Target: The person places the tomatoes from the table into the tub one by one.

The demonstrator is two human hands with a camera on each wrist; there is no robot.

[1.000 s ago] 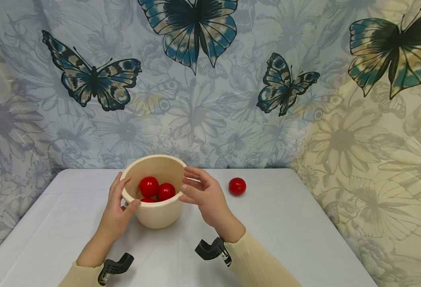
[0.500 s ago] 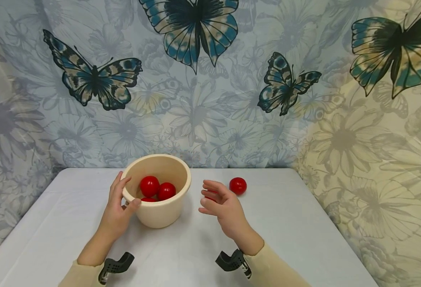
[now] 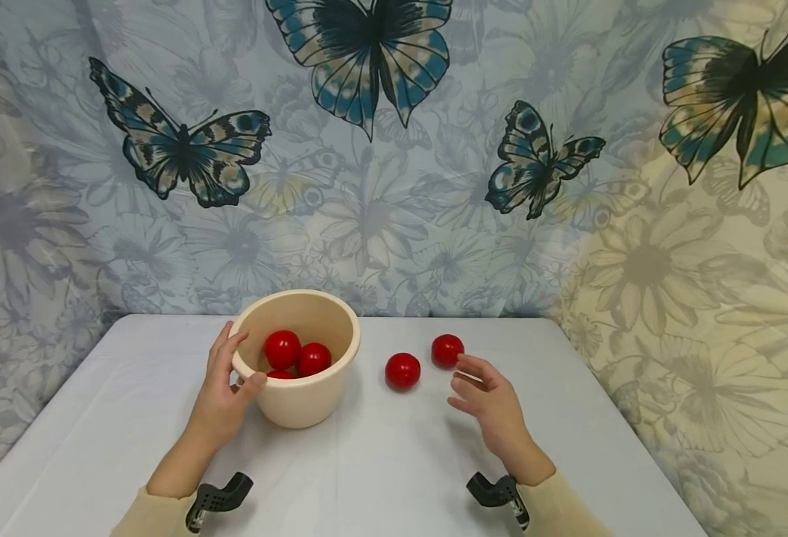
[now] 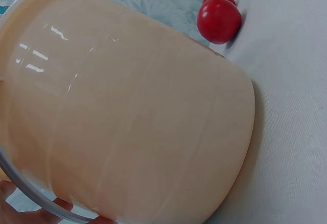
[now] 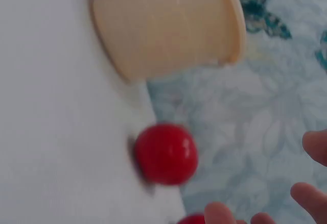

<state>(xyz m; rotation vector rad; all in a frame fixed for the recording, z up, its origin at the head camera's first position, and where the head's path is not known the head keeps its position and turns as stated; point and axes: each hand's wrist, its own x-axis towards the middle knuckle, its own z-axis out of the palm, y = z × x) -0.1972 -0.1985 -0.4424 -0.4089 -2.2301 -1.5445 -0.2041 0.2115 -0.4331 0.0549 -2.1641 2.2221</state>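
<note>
A cream-coloured bucket [image 3: 300, 399] stands at the left of the table, its mouth turned up and toward the head camera. Inside it lie three glossy red balls [image 3: 282, 349], one mostly hidden by the near rim. My left hand [image 3: 215, 403] grips the bucket's left rim, thumb on the near side; fingertips show in a corner of the left wrist view. To the right of the bucket, a red ball [image 3: 402, 372] and another red ball [image 3: 447, 351] rest on the table. My right hand [image 3: 497, 414] hovers beside the farther ball, fingers loosely bent around nothing.
White cloth covers the table [image 3: 367, 477]. A butterfly-patterned curtain [image 3: 367, 224] rises behind its back edge and along the sides. Each wrist carries a black camera mount [image 3: 222, 494]. A grey curved strip [image 4: 38, 196] crosses the bucket's side in the left wrist view.
My right hand has moved from the bucket's right rim to the right, past the two loose balls, uncovering the nearer one. The left hand has stayed on the bucket.
</note>
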